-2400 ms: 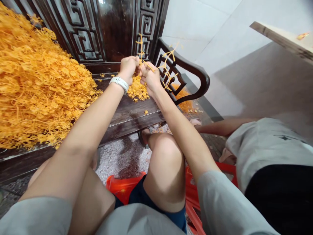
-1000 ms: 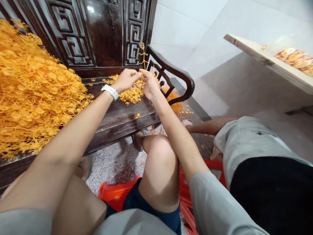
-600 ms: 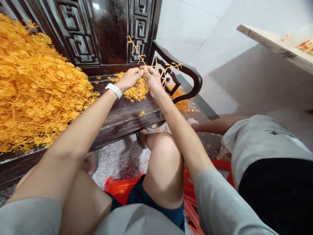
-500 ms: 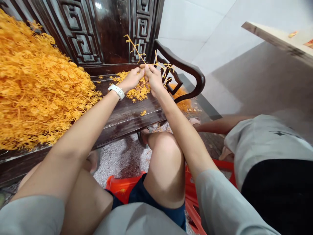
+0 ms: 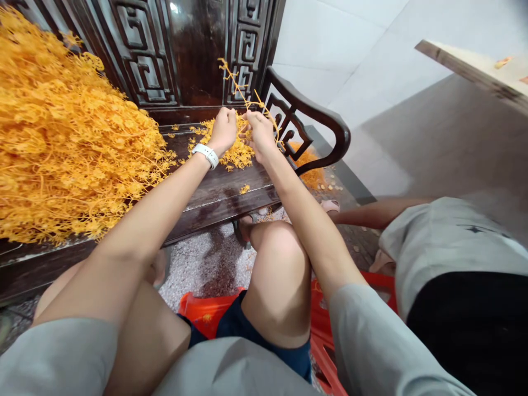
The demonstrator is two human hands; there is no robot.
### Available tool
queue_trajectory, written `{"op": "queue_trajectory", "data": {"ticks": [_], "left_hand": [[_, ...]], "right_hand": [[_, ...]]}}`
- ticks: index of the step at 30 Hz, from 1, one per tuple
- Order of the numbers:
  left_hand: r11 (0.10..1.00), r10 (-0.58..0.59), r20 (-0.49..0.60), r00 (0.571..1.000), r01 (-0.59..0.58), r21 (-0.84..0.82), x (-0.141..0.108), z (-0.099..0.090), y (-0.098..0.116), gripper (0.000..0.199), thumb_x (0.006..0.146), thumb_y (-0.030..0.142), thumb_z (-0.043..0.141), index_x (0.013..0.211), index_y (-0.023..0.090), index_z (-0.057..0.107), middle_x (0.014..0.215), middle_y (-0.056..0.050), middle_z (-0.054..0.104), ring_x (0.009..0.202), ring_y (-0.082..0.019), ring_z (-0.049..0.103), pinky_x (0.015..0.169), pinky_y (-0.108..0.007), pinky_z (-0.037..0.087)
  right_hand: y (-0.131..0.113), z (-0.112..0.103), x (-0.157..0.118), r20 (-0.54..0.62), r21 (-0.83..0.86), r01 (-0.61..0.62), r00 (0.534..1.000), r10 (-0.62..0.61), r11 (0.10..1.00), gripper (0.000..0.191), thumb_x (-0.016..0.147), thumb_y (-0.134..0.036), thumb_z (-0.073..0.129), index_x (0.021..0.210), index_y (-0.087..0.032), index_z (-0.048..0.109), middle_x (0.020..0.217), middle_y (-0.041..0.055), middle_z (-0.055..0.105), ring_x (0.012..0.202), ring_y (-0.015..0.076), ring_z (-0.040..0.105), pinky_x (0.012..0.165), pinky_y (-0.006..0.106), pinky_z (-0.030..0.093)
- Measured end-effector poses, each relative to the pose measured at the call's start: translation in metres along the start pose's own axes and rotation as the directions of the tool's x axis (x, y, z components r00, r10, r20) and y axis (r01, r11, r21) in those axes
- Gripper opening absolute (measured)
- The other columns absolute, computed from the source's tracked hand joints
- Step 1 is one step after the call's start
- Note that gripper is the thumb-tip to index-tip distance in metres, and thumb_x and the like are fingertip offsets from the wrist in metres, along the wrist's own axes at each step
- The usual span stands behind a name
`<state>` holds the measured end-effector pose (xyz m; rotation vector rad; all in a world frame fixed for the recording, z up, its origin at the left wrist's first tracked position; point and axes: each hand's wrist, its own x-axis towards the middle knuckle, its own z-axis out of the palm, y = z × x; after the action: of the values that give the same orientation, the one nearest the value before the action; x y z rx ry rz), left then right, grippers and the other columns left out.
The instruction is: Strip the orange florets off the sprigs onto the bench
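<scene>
My right hand [image 5: 260,131] pinches a bare orange plastic stem [image 5: 238,88], whose branches stick up and out to the right. Just left of it, my left hand [image 5: 224,130], below a white wristband, has its fingers closed near the stem; what they hold, if anything, is too small to make out. Beneath both hands small orange pieces [image 5: 239,157] lie in a loose pile on the dark wooden bench [image 5: 214,190]. A big heap of orange plastic sprigs [image 5: 74,148] covers the bench's left part.
The bench's curved armrest [image 5: 325,118] rises right of my hands. Orange stems [image 5: 311,168] lie on the floor beyond it. Another person [image 5: 445,236] sits at the right. A board's edge [image 5: 462,66] juts in at upper right, and a red stool [image 5: 206,313] is under me.
My left hand has moved slightly away from the stem and turned knuckles up. The stem's branches have shifted in my right hand. The view has moved slightly.
</scene>
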<state>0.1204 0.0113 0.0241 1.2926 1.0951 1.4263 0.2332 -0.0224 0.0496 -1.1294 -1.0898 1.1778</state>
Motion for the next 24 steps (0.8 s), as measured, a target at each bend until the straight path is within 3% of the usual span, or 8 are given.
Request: {"op": "queue_trajectory", "data": {"ticks": [3,5,8,11,14,19,24], "left_hand": [[0.999,0.036,-0.13,0.991,-0.033,0.029,0.002,0.002,-0.002,0.033,0.113,0.038,0.059,0.086,0.023,0.05,0.096,-0.005,0.06,0.105,-0.022,0.065,0.088,-0.031,0.05],[0.999,0.025,-0.144,0.989,-0.02,0.038,-0.001,0.004,0.002,0.033,0.112,0.034,0.06,0.084,0.023,0.048,0.092,-0.004,0.059,0.099,-0.02,0.065,0.085,-0.03,0.048],[0.997,-0.07,-0.081,0.994,0.071,0.009,-0.013,0.006,0.015,0.035,0.112,0.029,0.055,0.079,0.023,0.046,0.077,-0.002,0.054,0.07,-0.015,0.057,0.067,-0.028,0.043],[0.985,-0.166,0.032,0.986,0.167,-0.052,-0.023,0.008,0.03,0.037,0.11,0.027,0.051,0.073,0.022,0.047,0.064,0.0,0.05,0.047,-0.01,0.039,0.048,-0.027,0.029],[0.97,-0.201,0.077,0.977,0.209,-0.124,-0.025,0.007,0.038,0.038,0.107,0.03,0.053,0.07,0.022,0.049,0.059,0.0,0.051,0.041,-0.008,0.036,0.041,-0.025,0.022],[0.931,-0.232,0.147,0.962,0.263,-0.254,-0.017,0.008,0.039,0.035,0.108,0.032,0.052,0.074,0.022,0.052,0.06,-0.001,0.057,0.04,-0.008,0.043,0.039,-0.022,0.027],[0.909,-0.271,0.152,0.951,0.304,-0.285,-0.022,0.015,0.037,0.032,0.109,0.029,0.052,0.078,0.021,0.053,0.063,0.0,0.056,0.042,-0.007,0.045,0.038,-0.021,0.026]], "right_hand": [[0.001,0.005,0.0,0.021,0.044,0.001,1.0,-0.002,0.999,0.044,0.098,-0.062,0.076,0.094,-0.021,0.059,0.086,0.0008,0.06,0.087,0.015,0.069,0.069,0.025,0.053],[0.002,0.008,0.0,0.01,0.071,0.017,1.0,-0.018,0.997,0.041,0.101,-0.055,0.076,0.09,-0.021,0.056,0.088,0.0012,0.062,0.089,0.0142,0.069,0.071,0.025,0.054],[-0.001,0.011,-0.002,-0.04,0.103,0.006,0.999,-0.002,0.995,0.033,0.105,-0.045,0.071,0.089,-0.023,0.052,0.083,-0.0012,0.062,0.082,0.0128,0.068,0.07,0.025,0.054],[-0.009,0.013,-0.008,-0.103,0.156,-0.029,0.994,0.046,0.987,0.023,0.109,-0.029,0.063,0.091,-0.024,0.051,0.074,-0.0053,0.056,0.069,0.0104,0.063,0.064,0.022,0.051],[-0.017,0.014,-0.015,-0.092,0.229,-0.054,0.993,0.077,0.972,0.019,0.11,-0.019,0.055,0.093,-0.024,0.051,0.067,-0.008,0.051,0.059,0.008,0.055,0.059,0.019,0.048],[-0.024,0.013,-0.017,-0.013,0.241,-0.082,0.996,0.088,0.967,0.018,0.112,-0.023,0.056,0.094,-0.024,0.054,0.064,-0.0095,0.049,0.054,0.0069,0.049,0.053,0.017,0.042],[-0.024,0.013,-0.015,-0.031,0.194,-0.103,0.993,0.111,0.976,0.025,0.111,-0.021,0.055,0.087,-0.023,0.047,0.059,-0.0115,0.041,0.047,0.0063,0.037,0.047,0.017,0.03]]}}
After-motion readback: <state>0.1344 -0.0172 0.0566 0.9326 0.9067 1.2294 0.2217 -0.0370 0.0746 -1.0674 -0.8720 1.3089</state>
